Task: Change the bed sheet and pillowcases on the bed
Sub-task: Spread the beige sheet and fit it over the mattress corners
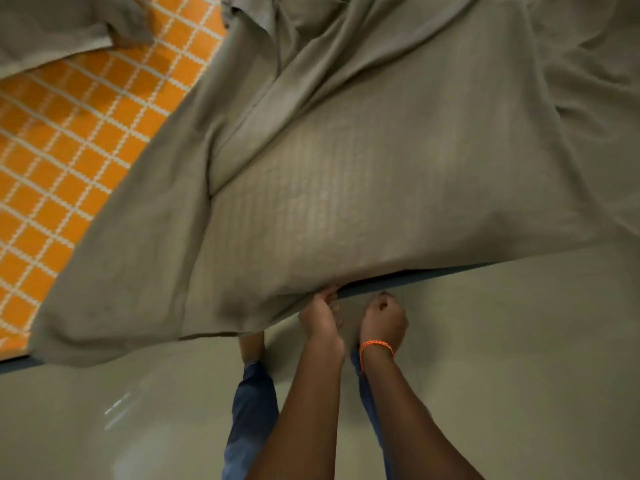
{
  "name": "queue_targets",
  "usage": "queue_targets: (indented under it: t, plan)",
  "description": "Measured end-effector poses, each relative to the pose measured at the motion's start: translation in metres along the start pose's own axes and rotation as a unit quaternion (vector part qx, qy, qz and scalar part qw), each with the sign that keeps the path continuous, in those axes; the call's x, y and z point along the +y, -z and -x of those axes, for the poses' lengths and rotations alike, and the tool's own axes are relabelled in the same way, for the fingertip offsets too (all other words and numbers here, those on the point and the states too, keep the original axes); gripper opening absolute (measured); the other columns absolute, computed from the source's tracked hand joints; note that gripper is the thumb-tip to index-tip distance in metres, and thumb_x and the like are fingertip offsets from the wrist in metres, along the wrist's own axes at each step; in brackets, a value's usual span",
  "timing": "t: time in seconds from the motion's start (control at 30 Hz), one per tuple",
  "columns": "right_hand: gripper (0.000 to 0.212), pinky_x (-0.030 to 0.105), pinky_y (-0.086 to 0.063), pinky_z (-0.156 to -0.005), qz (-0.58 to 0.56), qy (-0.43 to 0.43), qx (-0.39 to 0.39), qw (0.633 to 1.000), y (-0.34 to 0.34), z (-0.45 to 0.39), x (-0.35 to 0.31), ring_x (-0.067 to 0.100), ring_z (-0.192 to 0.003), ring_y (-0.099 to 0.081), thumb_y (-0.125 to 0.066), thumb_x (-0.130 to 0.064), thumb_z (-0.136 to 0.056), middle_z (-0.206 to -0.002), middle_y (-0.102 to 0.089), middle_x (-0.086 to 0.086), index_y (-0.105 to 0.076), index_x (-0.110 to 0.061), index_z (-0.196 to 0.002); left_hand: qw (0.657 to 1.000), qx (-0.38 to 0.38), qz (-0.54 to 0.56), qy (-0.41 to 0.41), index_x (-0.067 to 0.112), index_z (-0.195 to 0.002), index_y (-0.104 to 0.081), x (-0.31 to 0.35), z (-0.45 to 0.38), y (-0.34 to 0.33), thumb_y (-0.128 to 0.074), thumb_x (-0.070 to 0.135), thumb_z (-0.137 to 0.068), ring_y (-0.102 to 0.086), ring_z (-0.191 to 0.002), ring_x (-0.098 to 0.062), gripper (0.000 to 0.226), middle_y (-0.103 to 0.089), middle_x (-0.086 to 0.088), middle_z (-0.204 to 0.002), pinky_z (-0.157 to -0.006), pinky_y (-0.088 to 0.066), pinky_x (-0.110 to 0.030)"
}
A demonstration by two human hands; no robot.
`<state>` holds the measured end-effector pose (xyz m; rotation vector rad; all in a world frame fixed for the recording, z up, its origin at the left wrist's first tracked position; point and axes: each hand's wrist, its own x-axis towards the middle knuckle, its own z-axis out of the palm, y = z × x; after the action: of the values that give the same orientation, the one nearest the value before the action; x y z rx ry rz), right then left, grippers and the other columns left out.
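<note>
- The plain grey-green cotton bed sheet (363, 174) lies rumpled across the bed, its near edge overhanging the dark blue bed edge (433, 277), probably so it can be drawn over that side.
- The left hand (320, 315) has its fingers curled up against the sheet's hem at the bed edge, apparently pinching it to pull.
- The right hand (382, 318), an orange braided band on its wrist, is a closed fist just beside; whether it holds cloth, I cannot tell.
- An orange sheet with white grid lines (79, 140) shows uncovered at left, so spreading looks unfinished.

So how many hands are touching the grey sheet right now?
1. The left hand pinches the grey sheet at its near edge; the right hand is a fist beside it, apparently off the cloth.
</note>
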<state>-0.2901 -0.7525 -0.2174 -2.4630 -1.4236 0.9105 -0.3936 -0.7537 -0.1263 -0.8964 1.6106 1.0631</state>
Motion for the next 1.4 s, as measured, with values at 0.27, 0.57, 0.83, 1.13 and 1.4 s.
queue_targets:
  t: [0.27, 0.57, 0.83, 1.13, 1.4]
  plan:
    - [0.013, 0.038, -0.052, -0.074, -0.104, 0.278, -0.195, 0.935, -0.025, 0.19, -0.167, 0.017, -0.082, -0.063, -0.056, -0.015, -0.097, -0.089, -0.069, 0.0, -0.069, -0.017, -0.094, 0.875, 0.211, -0.18, -0.397, 0.021, -0.09, -0.073, 0.138, -0.015, 0.173, -0.053, 0.013, -0.093, -0.065, -0.095, -0.026, 0.021, -0.07, -0.004, -0.102, -0.083, -0.048, -0.036]
    - [0.068, 0.02, -0.043, -0.094, -0.123, 0.172, -0.115, 0.97, -0.112, 0.282, -0.242, 0.017, -0.111, -0.059, -0.07, -0.017, -0.09, -0.144, -0.044, 0.008, -0.04, -0.016, -0.151, 0.711, 0.214, -0.506, -0.44, 0.013, -0.149, -0.049, 0.296, -0.093, 0.265, -0.074, 0.061, -0.082, -0.022, -0.155, -0.034, 0.086, -0.027, -0.01, -0.168, -0.126, -0.015, -0.05]
    - [0.047, 0.042, -0.045, -0.068, -0.009, 0.145, -0.115, 0.983, -0.155, 0.29, -0.281, 0.039, -0.081, -0.063, -0.059, -0.046, -0.087, -0.077, -0.065, 0.021, -0.06, -0.005, -0.065, 0.86, -0.115, -0.335, -0.368, -0.008, -0.082, -0.076, 0.348, -0.085, 0.274, -0.067, 0.037, -0.063, -0.055, -0.066, -0.018, 0.05, -0.066, -0.009, -0.072, -0.062, -0.044, -0.036]
    - [0.036, 0.044, -0.053, -0.086, -0.103, 0.249, -0.338, 0.901, -0.193, 0.405, -0.328, 0.03, -0.103, -0.064, -0.066, -0.029, -0.094, -0.114, -0.07, 0.016, -0.064, -0.009, -0.124, 0.93, -0.124, -0.228, -0.261, 0.014, -0.088, -0.077, 0.416, -0.114, 0.348, -0.067, 0.015, -0.094, -0.068, -0.087, -0.026, 0.012, -0.076, -0.016, -0.091, -0.077, -0.054, -0.042]
    - [0.04, 0.051, -0.05, -0.096, 0.062, 0.326, -0.403, 0.853, -0.243, 0.471, -0.398, 0.048, -0.115, -0.059, -0.058, -0.003, -0.091, -0.128, -0.063, 0.028, -0.062, -0.002, -0.131, 0.796, -0.15, -0.473, -0.347, 0.03, -0.14, -0.052, 0.501, -0.099, 0.405, -0.092, 0.046, -0.076, -0.06, -0.107, -0.008, 0.077, -0.059, 0.011, -0.124, -0.087, -0.05, -0.03]
